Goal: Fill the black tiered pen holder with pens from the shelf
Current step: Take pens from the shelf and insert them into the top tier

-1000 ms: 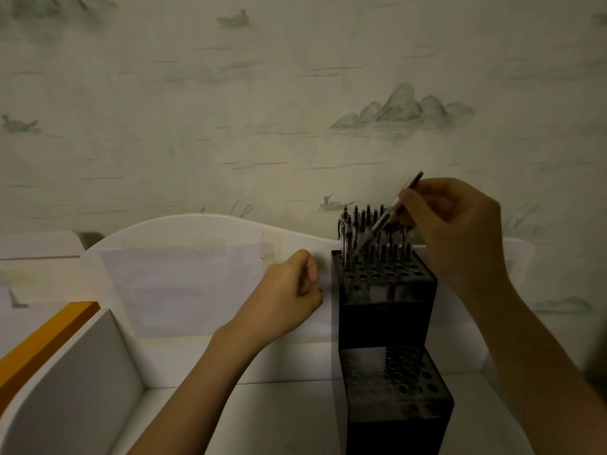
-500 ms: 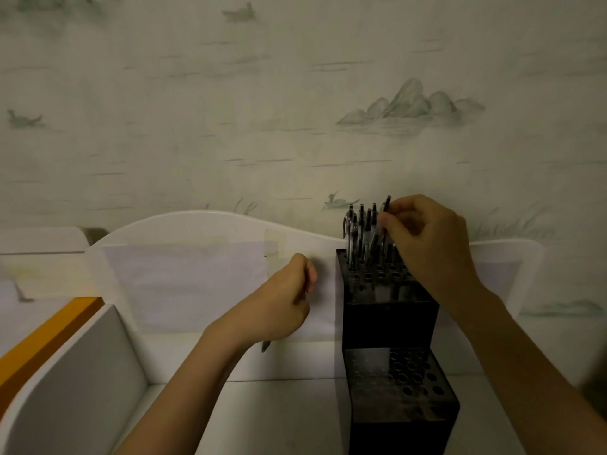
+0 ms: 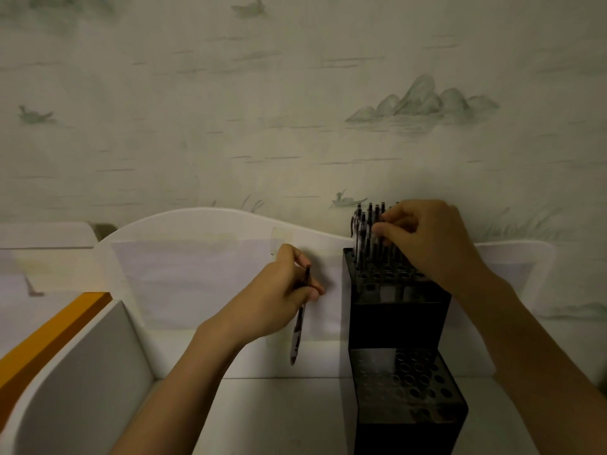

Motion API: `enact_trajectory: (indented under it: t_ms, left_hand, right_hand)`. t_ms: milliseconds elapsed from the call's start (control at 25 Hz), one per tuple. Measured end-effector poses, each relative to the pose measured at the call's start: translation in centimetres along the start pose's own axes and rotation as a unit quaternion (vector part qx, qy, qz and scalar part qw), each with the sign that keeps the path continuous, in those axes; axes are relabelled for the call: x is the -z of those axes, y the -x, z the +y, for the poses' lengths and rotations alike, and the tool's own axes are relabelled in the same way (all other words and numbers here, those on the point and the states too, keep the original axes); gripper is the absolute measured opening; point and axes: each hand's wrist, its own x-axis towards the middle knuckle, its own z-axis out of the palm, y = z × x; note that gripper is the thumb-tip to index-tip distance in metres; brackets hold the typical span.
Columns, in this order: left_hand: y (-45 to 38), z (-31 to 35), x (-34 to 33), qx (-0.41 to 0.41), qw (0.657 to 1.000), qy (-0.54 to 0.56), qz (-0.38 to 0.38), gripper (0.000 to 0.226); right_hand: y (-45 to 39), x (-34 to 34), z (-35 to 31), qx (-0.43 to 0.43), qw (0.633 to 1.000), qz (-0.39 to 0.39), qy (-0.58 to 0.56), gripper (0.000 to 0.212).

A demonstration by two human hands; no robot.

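Two tiers make up the black holder (image 3: 399,323) standing on the white shelf (image 3: 279,412); its lower tier (nearest) shows bare holes. Left hand (image 3: 279,293) pinches one pen (image 3: 298,330), tip hanging down. Farther back, right hand (image 3: 430,238) grips a pen among the pens (image 3: 364,238) in the upper tier.

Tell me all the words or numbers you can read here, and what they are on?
There are none to read.
The pen in the left hand has dark markings on its barrel, too blurred to read.
The black pen holder, the pens in its top tier and the paper taped to the white shelf back show no writing.
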Motion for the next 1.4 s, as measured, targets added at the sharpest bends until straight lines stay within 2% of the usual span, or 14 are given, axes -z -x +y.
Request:
enact_trajectory:
  t_ms: [120,200,280,400,480,560,720,920,1120,1240,1320,1400]
  left_hand:
    - [-0.1,-0.2,-0.1,-0.009,0.999,0.009,0.037,0.014]
    - [-0.2,0.0,-0.2,-0.045,0.996,-0.011,0.076,0.01]
    - [-0.2,0.5,-0.3,-0.082,0.992,-0.007,0.094,0.015]
    - [0.0,1.0,-0.5,-0.115,0.99,-0.013,0.084,0.019]
    - [0.1,1.3,-0.8,-0.128,0.989,-0.019,0.069,0.022]
    - [0.1,1.6,-1.0,-0.126,0.991,-0.018,0.047,0.026]
    - [-0.1,2.2,-1.7,-0.121,0.993,-0.004,0.011,0.026]
    - [-0.3,2.4,-2.3,-0.131,0.991,-0.018,-0.001,0.022]
    - [-0.5,1.9,-2.2,-0.109,0.992,-0.056,0.011,0.019]
    - [-0.4,1.4,-1.7,-0.097,0.991,-0.09,0.011,0.019]
    - [-0.3,1.3,-1.5,-0.093,0.986,-0.134,0.017,0.024]
    - [-0.3,1.2,-1.4,-0.09,0.979,-0.18,0.033,0.032]
  right_hand:
    - [0.1,-0.3,0.2,-0.004,1.0,-0.021,0.02,0.016]
    - [0.3,-0.4,0.3,-0.005,1.0,-0.016,0.015,0.018]
    - [0.6,-0.4,0.4,-0.006,1.0,-0.004,0.018,0.022]
    - [1.9,0.0,0.4,0.013,0.997,0.06,0.043,0.029]
    - [3.5,0.1,0.0,0.057,0.993,0.098,0.032,0.025]
    - [5.2,-0.3,-0.8,0.086,0.994,0.071,-0.01,0.019]
    - [6.3,-1.5,-1.5,0.012,0.994,-0.058,-0.093,0.015]
    - [5.8,-1.5,-0.8,-0.016,0.981,-0.069,-0.18,0.007]
    - [4.3,0.3,-0.4,-0.068,0.961,-0.003,-0.269,0.005]
    - [3.2,2.2,-0.6,-0.041,0.947,0.078,-0.308,0.006]
    - [2.6,3.3,-0.6,-0.01,0.948,0.134,-0.288,0.005]
    - [2.0,3.9,-0.4,0.019,0.964,0.159,-0.21,0.013]
